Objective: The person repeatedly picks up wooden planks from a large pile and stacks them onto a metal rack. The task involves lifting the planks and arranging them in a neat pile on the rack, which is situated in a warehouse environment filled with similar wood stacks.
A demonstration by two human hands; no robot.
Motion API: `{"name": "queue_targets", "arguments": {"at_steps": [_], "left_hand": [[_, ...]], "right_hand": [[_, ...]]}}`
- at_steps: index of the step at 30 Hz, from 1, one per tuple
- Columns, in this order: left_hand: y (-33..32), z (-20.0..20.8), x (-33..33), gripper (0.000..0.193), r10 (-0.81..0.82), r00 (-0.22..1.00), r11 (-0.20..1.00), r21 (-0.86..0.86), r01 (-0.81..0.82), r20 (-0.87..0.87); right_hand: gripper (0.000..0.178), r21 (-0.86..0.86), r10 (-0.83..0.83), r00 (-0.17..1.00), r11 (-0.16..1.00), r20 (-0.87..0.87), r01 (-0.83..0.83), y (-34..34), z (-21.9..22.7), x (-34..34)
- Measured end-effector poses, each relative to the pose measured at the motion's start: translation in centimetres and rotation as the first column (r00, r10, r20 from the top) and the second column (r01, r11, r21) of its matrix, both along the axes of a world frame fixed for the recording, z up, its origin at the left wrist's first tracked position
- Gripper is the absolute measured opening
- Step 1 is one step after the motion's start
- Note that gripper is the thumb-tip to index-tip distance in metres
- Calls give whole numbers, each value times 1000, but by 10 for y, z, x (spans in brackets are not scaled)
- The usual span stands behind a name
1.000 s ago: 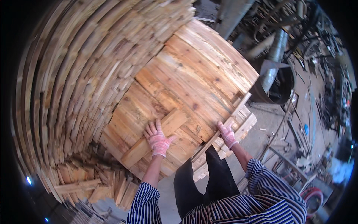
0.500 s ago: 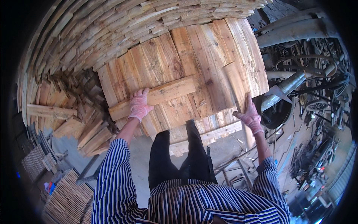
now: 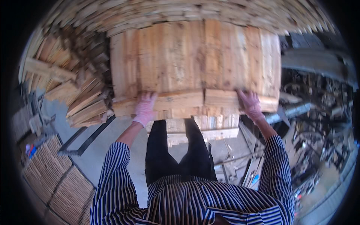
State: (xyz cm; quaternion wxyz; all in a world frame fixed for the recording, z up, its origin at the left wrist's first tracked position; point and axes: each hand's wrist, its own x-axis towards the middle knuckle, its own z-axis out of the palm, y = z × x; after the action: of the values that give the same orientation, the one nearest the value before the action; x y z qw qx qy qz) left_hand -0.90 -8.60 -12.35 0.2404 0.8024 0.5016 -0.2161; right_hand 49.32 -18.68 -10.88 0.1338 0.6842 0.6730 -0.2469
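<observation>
Two short boards lie end to end across the near part of a panel of side-by-side planks [image 3: 180, 56], with a narrow gap between them. My left hand [image 3: 145, 107], in a pinkish work glove, is closed over the left board [image 3: 180, 99], its fingers reaching the far edge. Over the right board [image 3: 223, 97], my gloved right hand [image 3: 251, 105] holds on with its thumb set apart on the left. Motion blurs both hands a little, and the undersides of the boards are hidden.
Stacked lumber [image 3: 180, 11] rises behind the panel. Loose wood pieces [image 3: 84, 99] are heaped at the left, near a dark metal frame [image 3: 88, 138]. Bundled slats [image 3: 56, 168] lie at lower left. Metal pipes [image 3: 296, 112] and clutter crowd the right. A lower wooden layer [image 3: 219, 127] shows beneath the panel.
The right board has swung from a steep slant to lie crosswise in line with the left one. The left board has come to the panel's near edge. My view has turned and straightened.
</observation>
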Motion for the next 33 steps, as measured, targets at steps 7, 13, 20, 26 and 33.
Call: {"name": "queue_targets", "arguments": {"at_steps": [7, 13, 20, 26, 33], "left_hand": [[13, -12, 5, 91, -115, 993, 981, 157, 112, 11], [36, 5, 12, 83, -86, 992, 996, -27, 89, 88], [138, 34, -151, 103, 480, 505, 476, 271, -837, 717], [316, 115, -323, 124, 506, 98, -171, 211, -962, 857], [345, 124, -398, 110, 528, -195, 53, -261, -964, 826]], "right_hand": [[110, 162, 116, 992, 981, -42, -108, -9, -4, 18], [134, -29, -58, 978, 997, 200, 65, -11, 5, 1], [133, -153, -142, 979, 975, 144, 164, 4, 29, -81], [125, 105, -142, 943, 978, -300, 181, 10, 6, -179], [101, 170, 93, 834, 985, -543, 1, 128, 77, -401]]}}
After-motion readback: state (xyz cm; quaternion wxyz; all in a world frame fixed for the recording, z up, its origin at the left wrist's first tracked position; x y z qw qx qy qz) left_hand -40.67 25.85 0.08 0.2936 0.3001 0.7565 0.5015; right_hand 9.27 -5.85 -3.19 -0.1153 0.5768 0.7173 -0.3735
